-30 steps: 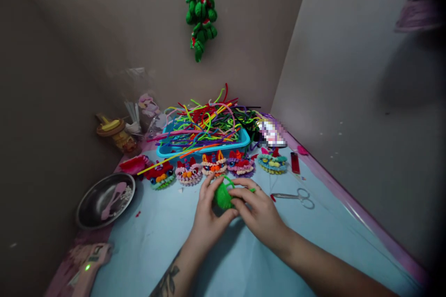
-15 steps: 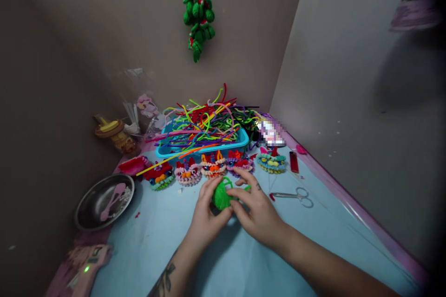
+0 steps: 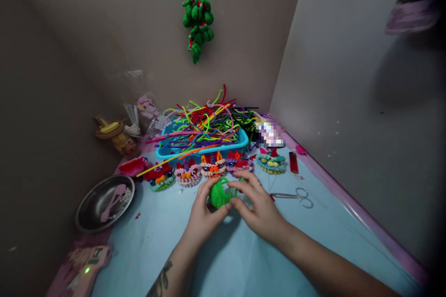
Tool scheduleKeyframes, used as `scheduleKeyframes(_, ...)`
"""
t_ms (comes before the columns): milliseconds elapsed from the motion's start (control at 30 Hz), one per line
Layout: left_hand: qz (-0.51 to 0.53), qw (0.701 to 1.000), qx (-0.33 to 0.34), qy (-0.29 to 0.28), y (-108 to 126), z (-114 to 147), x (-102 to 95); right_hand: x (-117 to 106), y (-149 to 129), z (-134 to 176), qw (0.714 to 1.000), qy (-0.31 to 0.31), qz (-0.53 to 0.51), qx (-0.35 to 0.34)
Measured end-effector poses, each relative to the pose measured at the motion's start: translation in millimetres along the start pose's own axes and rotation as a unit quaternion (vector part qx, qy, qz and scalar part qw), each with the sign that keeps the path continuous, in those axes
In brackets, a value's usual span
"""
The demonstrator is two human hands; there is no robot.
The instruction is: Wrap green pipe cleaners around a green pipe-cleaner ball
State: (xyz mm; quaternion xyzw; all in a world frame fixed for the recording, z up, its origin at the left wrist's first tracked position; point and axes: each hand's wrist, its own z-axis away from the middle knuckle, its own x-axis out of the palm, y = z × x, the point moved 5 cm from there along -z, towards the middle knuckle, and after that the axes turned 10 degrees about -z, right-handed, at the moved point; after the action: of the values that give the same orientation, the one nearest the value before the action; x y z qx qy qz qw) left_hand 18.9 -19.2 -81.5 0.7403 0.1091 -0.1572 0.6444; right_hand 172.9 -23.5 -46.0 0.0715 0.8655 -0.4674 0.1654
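A bright green bundle of pipe cleaner point(image 3: 218, 195), rounded like a small ball, is gripped between the thumb and fingers of my left hand point(image 3: 204, 212). Green strands stick out from its right side. My right hand point(image 3: 259, 204) is curled beside it, thumb and fingertips at these strands; the exact contact is partly hidden by the fingers. Just beyond the hands stand several lion-like heads made of pipe cleaner, among them an orange and cream head point(image 3: 213, 165) and a blue and yellow head point(image 3: 271, 161).
A blue tray point(image 3: 202, 152) heaped with coloured pipe cleaners stands at the back. Scissors point(image 3: 294, 196) lie right of my hands, near a red object point(image 3: 293, 163). At left are a metal bowl point(image 3: 88, 209), a drink cup point(image 3: 116, 137) and a pink device point(image 3: 92, 260). A green ornament point(image 3: 198, 23) hangs above.
My right hand's fingertips have drawn slightly away from the green bundle, showing more of the strands between the hands. My left hand still holds the bundle, which has shifted slightly left.
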Motion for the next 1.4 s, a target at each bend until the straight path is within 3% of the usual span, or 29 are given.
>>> scheduleKeyframes(267,-0.077,0.996,0.034,0.043,0,-3,-5.3,-21,-11,-4,0.987,0.047,-0.15,-0.021)
scheduleKeyframes(433,-0.093,0.993,0.041,0.057,2,-4,-9.5,-41,-13,-5,0.925,0.131,-0.357,0.001)
scheduleKeyframes(533,-0.085,0.994,0.029,0.055,-1,-5,-9.2,-53,-14,-8,0.903,0.168,-0.396,0.003)
scheduleKeyframes(700,0.045,0.996,-0.071,0.013,-9,-3,-1.4,-52,-7,-11,0.927,0.13,-0.349,0.041)
scheduleKeyframes(800,0.145,0.981,-0.123,-0.029,-9,0,5.5,-34,-2,-12,0.949,0.056,-0.308,0.046)
scheduleKeyframes(867,0.185,0.973,-0.128,-0.044,-6,1,8.1,-17,0,-11,0.976,-0.018,-0.213,0.047)
scheduleKeyframes(933,0.208,0.969,-0.12,-0.063,-4,2,10.6,-6,2,-9,0.988,-0.04,-0.144,0.043)
scheduleKeyframes(1067,0.204,0.968,-0.106,-0.099,-3,2,13.8,-1,4,-6,0.996,-0.03,-0.088,0.017)
scheduleKeyframes(1233,0.167,0.975,-0.111,-0.097,-6,2,12.1,-6,10,-8,0.998,-0.04,-0.055,-0.008)
scheduleKeyframes(1400,0.078,0.993,-0.045,-0.08,-6,3,9.2,-7,17,-12,0.996,-0.08,-0.046,-0.003)
